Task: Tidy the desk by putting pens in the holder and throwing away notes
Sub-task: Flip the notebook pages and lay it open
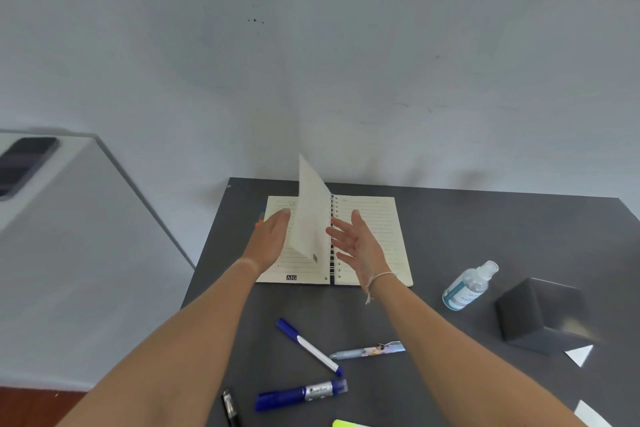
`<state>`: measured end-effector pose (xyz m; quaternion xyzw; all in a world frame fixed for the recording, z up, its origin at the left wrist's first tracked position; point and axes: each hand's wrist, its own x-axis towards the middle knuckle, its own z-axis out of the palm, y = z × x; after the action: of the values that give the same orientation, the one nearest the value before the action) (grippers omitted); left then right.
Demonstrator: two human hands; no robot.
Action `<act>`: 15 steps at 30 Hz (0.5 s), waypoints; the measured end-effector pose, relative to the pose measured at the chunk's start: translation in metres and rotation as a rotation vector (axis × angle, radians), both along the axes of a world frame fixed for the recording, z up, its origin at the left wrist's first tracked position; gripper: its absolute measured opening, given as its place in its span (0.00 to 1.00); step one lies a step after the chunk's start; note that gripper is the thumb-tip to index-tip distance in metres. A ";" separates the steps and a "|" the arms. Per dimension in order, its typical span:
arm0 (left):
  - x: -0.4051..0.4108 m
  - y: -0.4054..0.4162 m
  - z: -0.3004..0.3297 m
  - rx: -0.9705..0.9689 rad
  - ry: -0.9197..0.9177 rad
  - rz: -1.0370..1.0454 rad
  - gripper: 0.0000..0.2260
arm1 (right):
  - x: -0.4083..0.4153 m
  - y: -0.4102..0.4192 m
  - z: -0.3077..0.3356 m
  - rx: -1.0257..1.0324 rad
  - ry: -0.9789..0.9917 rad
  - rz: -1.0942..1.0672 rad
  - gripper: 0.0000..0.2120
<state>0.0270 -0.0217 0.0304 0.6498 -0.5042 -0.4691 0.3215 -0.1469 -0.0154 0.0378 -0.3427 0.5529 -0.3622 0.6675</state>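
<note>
Both my hands over the open spiral notebook (pixel 367 239): left hand (pixel 270 239) and right hand (pixel 356 243) flank an upright page (pixel 310 215), fingers spread, gripping nothing. Blue-capped pen (pixel 309 347) and blue marker (pixel 301 393) lie nearer me on the desk (pixel 450 218).

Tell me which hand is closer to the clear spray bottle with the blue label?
Right. The right hand hovers over the open spiral notebook's right page, bottle-side. The left hand is over the left page, farther from the clear spray bottle.
</note>
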 end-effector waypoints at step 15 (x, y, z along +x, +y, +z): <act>0.019 -0.009 -0.009 -0.020 -0.723 -0.167 0.28 | -0.028 0.013 -0.020 -0.143 0.425 0.050 0.20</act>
<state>0.0459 -0.0302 0.0219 0.7270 -0.6411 -0.2290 0.0897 -0.1747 -0.0026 0.0174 -0.4712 0.6455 -0.3037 0.5188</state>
